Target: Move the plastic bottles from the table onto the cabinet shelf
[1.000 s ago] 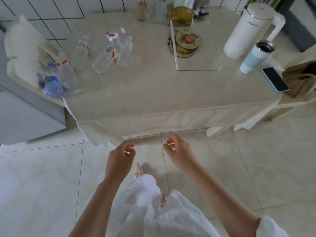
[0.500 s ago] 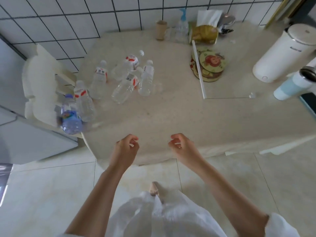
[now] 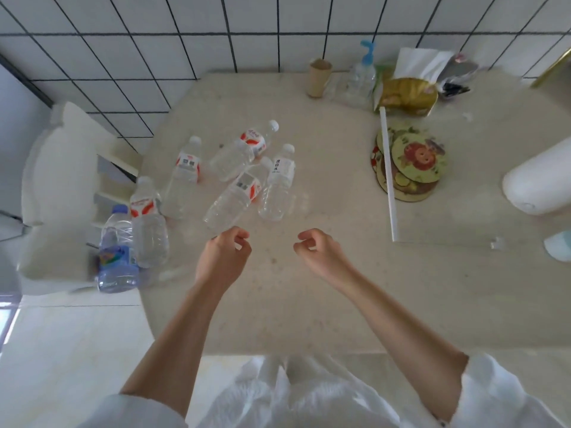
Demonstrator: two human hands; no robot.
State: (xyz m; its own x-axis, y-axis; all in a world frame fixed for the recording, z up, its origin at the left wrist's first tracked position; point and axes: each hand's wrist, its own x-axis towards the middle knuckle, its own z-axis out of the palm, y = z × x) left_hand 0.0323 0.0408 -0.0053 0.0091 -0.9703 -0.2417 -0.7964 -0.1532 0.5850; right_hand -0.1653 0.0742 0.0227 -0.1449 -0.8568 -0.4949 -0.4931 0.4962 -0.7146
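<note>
Nearest the camera, both bare forearms reach out from white sleeves (image 3: 500, 393) over the beige tabletop (image 3: 309, 304). The left hand (image 3: 224, 257) hovers with its fingers (image 3: 239, 239) curled loosely inward, nearly closed, gripping nothing; its knuckles sit just short of the base of a lying bottle, and contact cannot be told. The right hand (image 3: 321, 253) is curled the same way, its fingers narrow and empty, over bare tabletop.

At the left tabletop edge stands a blue-tinted bottle (image 3: 117, 251) with a blue cap and a blue label whose writing is blurred. Just beside it stands a clear bottle with a red-and-white label (image 3: 146, 223). Beyond, a second red-labelled upright bottle (image 3: 185, 177) carries grey characters too small to read. A clear bottle lying on its side (image 3: 234, 199) shows a grey panel on its red-and-white label. Touching its right side stands a white-labelled bottle (image 3: 278, 183) with dark vertical characters, the lowest looking like "水". Behind them another lying bottle (image 3: 242, 151) has a red-and-white label. All look empty or hold clear liquid; I cannot tell which.

Farther right lie round illustrated coasters (image 3: 414, 165). Against the tiled wall (image 3: 216, 35) stand a cardboard tube (image 3: 319, 77), a pump bottle (image 3: 363, 78) with a blue top, and a gold tissue pack (image 3: 408, 94).
</note>
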